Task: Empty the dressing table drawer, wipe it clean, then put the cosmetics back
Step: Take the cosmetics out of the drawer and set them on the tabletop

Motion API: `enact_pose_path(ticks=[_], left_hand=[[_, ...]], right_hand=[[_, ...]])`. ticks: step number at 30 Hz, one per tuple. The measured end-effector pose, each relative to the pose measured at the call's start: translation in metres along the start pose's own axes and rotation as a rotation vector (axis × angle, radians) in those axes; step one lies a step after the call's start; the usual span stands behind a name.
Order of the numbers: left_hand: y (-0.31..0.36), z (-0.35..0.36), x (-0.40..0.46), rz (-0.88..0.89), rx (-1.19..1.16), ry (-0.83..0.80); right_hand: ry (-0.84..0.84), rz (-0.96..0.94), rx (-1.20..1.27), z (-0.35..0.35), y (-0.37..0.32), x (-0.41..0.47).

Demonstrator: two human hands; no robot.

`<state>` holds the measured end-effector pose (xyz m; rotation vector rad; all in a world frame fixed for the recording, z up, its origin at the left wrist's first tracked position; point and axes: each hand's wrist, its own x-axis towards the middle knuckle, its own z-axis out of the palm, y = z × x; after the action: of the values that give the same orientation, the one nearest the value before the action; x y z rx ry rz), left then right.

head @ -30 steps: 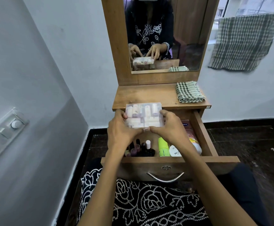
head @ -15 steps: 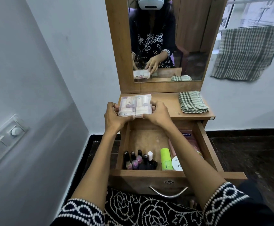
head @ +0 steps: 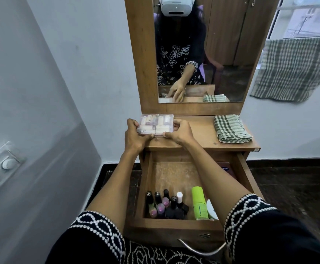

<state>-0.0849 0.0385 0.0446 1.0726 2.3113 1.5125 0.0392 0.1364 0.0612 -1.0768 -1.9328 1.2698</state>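
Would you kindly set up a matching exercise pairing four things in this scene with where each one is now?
Things:
1. clear plastic box
2. folded checked cloth
3. nail polish bottles
4. green tube

Places:
A. front left corner of the open drawer
B. right end of the dressing table top
C. held between the left hand and the right hand at the left of the table top
D. in the drawer, to the right of the bottles

Pairs: 1-C, 2-B, 3-A, 4-D
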Motion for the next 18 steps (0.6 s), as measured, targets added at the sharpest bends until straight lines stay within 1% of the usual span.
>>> enact_pose_path(ticks=[4, 8, 14, 18], left_hand=[[-0.002, 0.006, 0.007, -0.004, 0.061, 0.000], [-0.006, 0.011, 0.008, 0.024, 0.065, 0.015], [-0.010, 0.016, 0.006, 0.086, 0.092, 0.058], [-0.011, 0.017, 0.009, 0.093, 0.101, 0.051]], right_hand=[[0.001, -0.008, -0.018, 0.003, 0.001, 0.010], [0.017, -0.029, -0.021, 0.004, 0.003, 0.013], [0.092, -0.036, 0.041, 0.007, 0.011, 0.015], [0.100, -0.030, 0.048, 0.008, 0.013, 0.020]])
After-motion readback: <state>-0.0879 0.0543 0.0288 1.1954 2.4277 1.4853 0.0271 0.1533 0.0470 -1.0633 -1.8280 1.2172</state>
